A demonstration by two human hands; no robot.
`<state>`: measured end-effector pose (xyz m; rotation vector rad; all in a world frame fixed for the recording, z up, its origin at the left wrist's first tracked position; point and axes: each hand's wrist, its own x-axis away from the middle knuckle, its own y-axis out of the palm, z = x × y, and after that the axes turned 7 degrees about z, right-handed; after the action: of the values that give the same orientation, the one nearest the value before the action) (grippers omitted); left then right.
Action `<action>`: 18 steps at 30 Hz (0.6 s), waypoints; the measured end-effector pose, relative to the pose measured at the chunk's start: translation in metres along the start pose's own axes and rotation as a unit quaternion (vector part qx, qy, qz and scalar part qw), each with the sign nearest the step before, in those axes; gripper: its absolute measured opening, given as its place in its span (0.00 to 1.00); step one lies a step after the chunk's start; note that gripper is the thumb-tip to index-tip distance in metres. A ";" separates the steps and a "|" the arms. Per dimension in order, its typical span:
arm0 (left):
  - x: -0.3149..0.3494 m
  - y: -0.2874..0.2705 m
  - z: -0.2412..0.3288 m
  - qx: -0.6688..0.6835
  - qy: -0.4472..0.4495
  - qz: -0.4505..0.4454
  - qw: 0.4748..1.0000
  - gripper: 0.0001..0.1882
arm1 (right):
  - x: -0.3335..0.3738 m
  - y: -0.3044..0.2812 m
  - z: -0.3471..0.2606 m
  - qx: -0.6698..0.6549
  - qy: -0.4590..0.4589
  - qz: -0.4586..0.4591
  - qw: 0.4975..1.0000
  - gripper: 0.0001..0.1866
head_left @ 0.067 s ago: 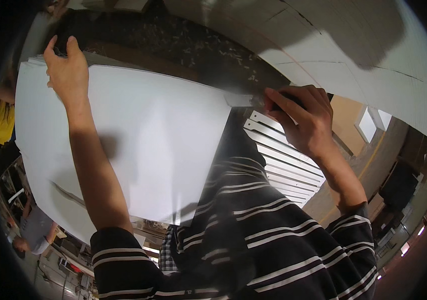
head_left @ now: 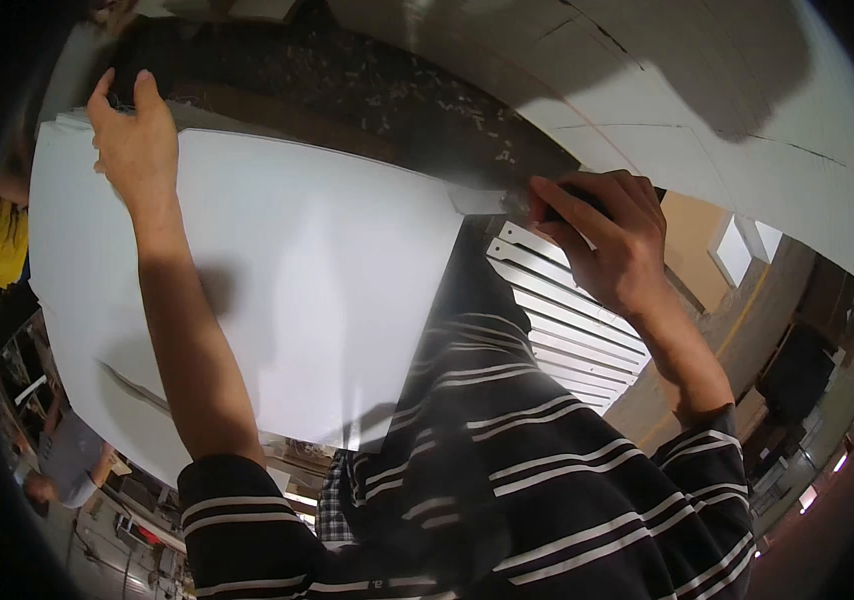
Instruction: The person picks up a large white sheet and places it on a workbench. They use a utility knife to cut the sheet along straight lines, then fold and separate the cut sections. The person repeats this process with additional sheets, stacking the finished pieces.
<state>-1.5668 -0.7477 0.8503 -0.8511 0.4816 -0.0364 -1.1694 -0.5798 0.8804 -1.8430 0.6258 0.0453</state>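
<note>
A large white panel (head_left: 327, 260) lies across the left and middle of the view. My left hand (head_left: 139, 145) is at its far left edge, palm over the panel; thumb and forefinger are apart and reach past the edge, while the other fingers are partly hidden. At the panel's far right corner, my right hand (head_left: 619, 235) is closed round the dark handle of a scraper (head_left: 480, 201). Its flat, pale metal blade points left and meets the corner; the exact contact is blurred.
White slatted pieces with holes (head_left: 572, 320) stand to the right of my striped shirt. Beyond the panel is a dark surface (head_left: 387, 90) strewn with pale scraps. A big white sheet (head_left: 727, 130) spans the far right. Another person in grey (head_left: 72, 460) is at lower left.
</note>
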 end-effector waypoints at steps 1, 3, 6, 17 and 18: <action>0.001 0.000 0.002 -0.002 -0.003 0.004 1.000 0.33 | -0.001 0.000 0.001 -0.001 -0.007 0.001 1.000 0.23; 0.004 0.000 0.004 0.001 0.003 0.002 1.000 0.34 | -0.002 0.001 0.004 -0.005 -0.023 0.006 1.000 0.23; 0.005 0.000 0.006 0.004 0.033 0.005 0.999 0.35 | -0.005 0.003 0.006 -0.003 -0.028 0.000 1.000 0.23; 0.007 0.001 0.005 -0.016 0.039 -0.006 0.999 0.36 | -0.026 0.022 0.012 -0.025 -0.076 0.019 0.997 0.23; 0.006 0.002 0.004 -0.023 0.049 0.002 0.999 0.36 | -0.027 0.022 0.013 -0.025 -0.076 0.022 0.997 0.24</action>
<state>-1.5596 -0.7449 0.8492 -0.8956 0.5787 -0.0646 -1.1992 -0.5625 0.8654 -1.8543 0.5616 0.2304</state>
